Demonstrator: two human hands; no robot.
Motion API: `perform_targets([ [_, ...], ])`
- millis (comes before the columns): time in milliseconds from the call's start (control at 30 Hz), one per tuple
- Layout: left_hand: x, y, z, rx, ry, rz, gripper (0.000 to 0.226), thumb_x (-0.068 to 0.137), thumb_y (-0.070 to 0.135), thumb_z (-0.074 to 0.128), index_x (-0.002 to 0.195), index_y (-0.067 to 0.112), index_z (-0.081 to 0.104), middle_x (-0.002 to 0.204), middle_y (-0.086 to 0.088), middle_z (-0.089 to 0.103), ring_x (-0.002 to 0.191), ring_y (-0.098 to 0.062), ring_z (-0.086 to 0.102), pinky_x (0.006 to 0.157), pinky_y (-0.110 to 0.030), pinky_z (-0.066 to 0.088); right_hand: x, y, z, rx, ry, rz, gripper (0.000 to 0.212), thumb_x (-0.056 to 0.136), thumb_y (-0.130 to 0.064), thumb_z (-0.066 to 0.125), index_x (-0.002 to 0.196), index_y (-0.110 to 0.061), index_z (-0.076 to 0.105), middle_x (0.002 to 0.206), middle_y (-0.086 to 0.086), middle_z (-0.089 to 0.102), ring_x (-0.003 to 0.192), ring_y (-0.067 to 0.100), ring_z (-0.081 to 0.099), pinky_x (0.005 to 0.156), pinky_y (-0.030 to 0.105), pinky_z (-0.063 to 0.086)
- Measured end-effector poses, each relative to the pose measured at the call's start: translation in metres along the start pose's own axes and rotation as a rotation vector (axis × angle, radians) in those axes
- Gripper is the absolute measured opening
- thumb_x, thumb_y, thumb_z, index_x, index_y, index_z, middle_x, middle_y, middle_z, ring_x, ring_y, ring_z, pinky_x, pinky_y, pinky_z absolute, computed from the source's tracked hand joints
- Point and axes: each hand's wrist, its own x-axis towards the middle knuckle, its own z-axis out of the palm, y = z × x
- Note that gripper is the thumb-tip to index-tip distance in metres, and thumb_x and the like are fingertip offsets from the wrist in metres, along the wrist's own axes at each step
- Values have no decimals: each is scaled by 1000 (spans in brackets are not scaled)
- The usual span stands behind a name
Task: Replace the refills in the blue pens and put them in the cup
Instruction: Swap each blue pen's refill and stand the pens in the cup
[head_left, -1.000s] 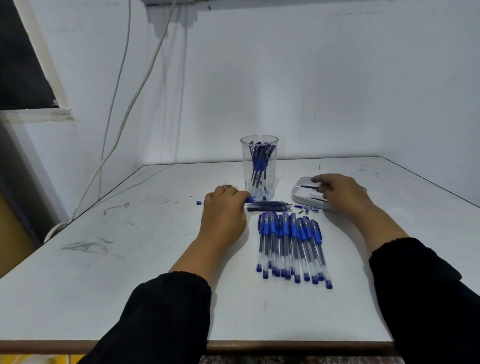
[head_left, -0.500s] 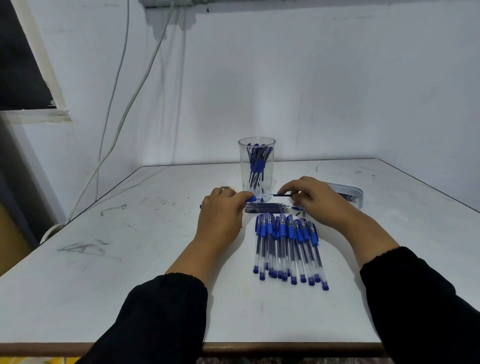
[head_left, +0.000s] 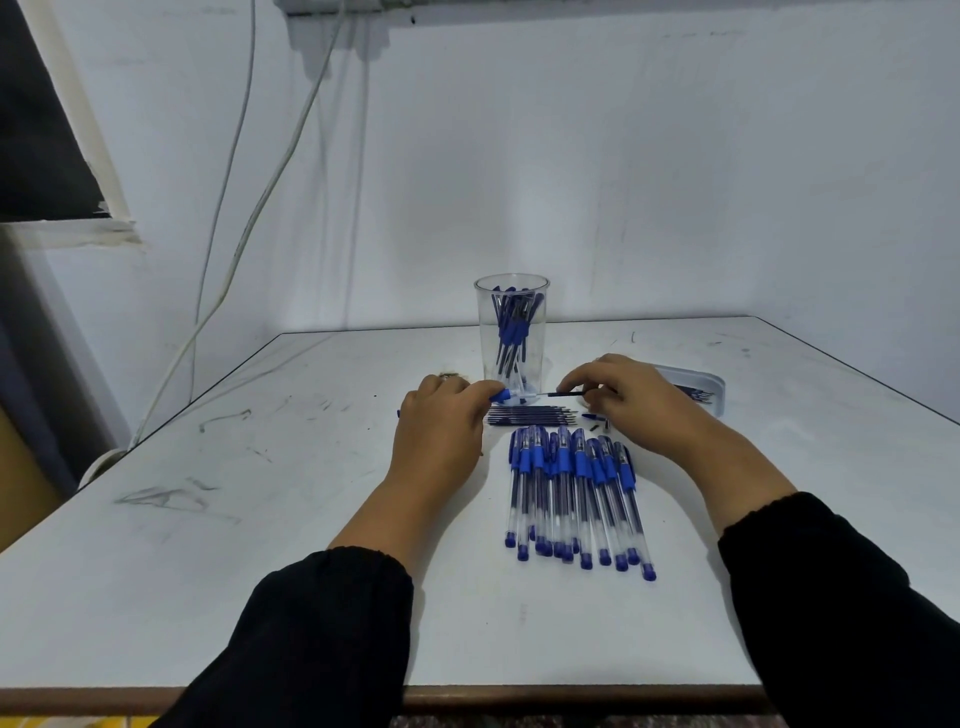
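Note:
My left hand (head_left: 439, 434) grips a blue pen barrel (head_left: 511, 397) that points right, just in front of the clear cup (head_left: 511, 332). My right hand (head_left: 631, 402) pinches a thin dark refill (head_left: 563, 395), whose tip meets the barrel's open end. The cup stands upright at the table's middle back and holds several blue pens. Several loose refills (head_left: 530, 415) lie in a row below the two hands. A fan of several capped blue pens (head_left: 571, 493) lies on the table nearer to me.
A white tray (head_left: 714, 389) with more refills sits behind my right hand. Small pen parts (head_left: 597, 420) lie by the loose refills. The white table (head_left: 260, 519) is scuffed on its left part. Cables (head_left: 249, 218) hang down the wall at left.
My right hand left the tray with a refill and brought it leftwards to the barrel held in my left hand. The left hand stayed in place.

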Motion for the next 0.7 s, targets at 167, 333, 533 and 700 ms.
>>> perform_targets([
  [167, -1, 0, 0, 1, -2, 5, 33, 98, 20, 44, 127, 28, 57, 116, 1, 64, 108, -22, 46, 85, -33, 32, -2, 0, -1, 35, 25, 2, 37, 98, -5, 45, 104, -35, 66, 102, -6, 56, 93, 9, 59, 82, 29, 49],
  [333, -1, 0, 0, -2, -1, 0, 33, 98, 19, 45, 128, 26, 56, 118, 1, 63, 109, -23, 47, 86, -34, 34, -1, 0, -1, 38, 22, -11, 36, 98, -7, 46, 104, -36, 66, 102, -6, 57, 91, 6, 59, 80, 27, 48],
  [533, 0, -1, 2, -3, -4, -1, 33, 98, 18, 45, 129, 27, 56, 118, 0, 63, 109, -24, 47, 87, -35, 35, -1, 0, -1, 58, 28, 1, 36, 99, -7, 46, 103, -36, 66, 102, -6, 57, 92, 7, 60, 83, 32, 49],
  [700, -1, 1, 0, -32, 7, 23, 32, 98, 20, 45, 127, 25, 57, 116, 1, 64, 106, -23, 48, 84, -33, 35, -1, 0, 0, 19, 8, -3, 36, 99, -7, 45, 106, -34, 68, 102, -6, 57, 90, 6, 58, 84, 31, 48],
])
